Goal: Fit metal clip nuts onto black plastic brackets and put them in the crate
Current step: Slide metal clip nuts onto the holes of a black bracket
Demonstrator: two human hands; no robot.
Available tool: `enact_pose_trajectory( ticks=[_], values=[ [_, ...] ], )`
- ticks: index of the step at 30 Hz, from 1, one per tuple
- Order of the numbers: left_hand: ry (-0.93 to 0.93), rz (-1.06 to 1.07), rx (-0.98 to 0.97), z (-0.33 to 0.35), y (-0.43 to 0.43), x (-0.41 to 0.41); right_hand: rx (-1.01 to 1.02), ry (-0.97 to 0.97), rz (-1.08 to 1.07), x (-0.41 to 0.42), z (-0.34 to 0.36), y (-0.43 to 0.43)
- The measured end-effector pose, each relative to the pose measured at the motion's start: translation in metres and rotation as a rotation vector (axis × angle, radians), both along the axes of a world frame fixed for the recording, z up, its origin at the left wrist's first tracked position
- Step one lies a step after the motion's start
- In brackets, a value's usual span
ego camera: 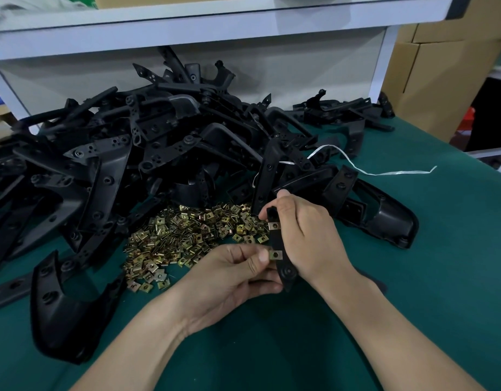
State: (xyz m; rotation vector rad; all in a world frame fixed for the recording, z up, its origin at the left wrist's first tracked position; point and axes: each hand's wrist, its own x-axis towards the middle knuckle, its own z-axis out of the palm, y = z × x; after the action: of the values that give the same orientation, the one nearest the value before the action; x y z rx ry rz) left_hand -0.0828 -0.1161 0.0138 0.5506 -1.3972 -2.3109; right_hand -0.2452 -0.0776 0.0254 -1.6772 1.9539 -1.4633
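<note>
My right hand (305,238) grips a narrow black plastic bracket (278,243) held upright over the green table. One metal clip nut (273,225) sits on the bracket's upper part. My left hand (232,277) pinches a second clip nut (275,254) against the bracket's lower part with thumb and fingers. Just beyond the hands lies a loose heap of brass-coloured clip nuts (187,235). A big pile of black brackets (147,148) fills the table behind the heap. No crate is in view.
A single curved bracket (63,311) lies at the front left and another (384,218) to the right of my hands. A white plastic strap (370,172) trails across the green mat (413,277). A white shelf (187,26) overhangs the back; cardboard boxes (435,80) stand at right.
</note>
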Motion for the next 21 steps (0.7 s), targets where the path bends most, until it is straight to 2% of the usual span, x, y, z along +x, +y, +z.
enact_pose_trajectory(
  ticks=[21],
  values=[
    [-0.013,-0.005,-0.015,-0.0001,0.0021,-0.0002,0.008,-0.013,0.009,0.0015,-0.0017,-0.0002]
  ],
)
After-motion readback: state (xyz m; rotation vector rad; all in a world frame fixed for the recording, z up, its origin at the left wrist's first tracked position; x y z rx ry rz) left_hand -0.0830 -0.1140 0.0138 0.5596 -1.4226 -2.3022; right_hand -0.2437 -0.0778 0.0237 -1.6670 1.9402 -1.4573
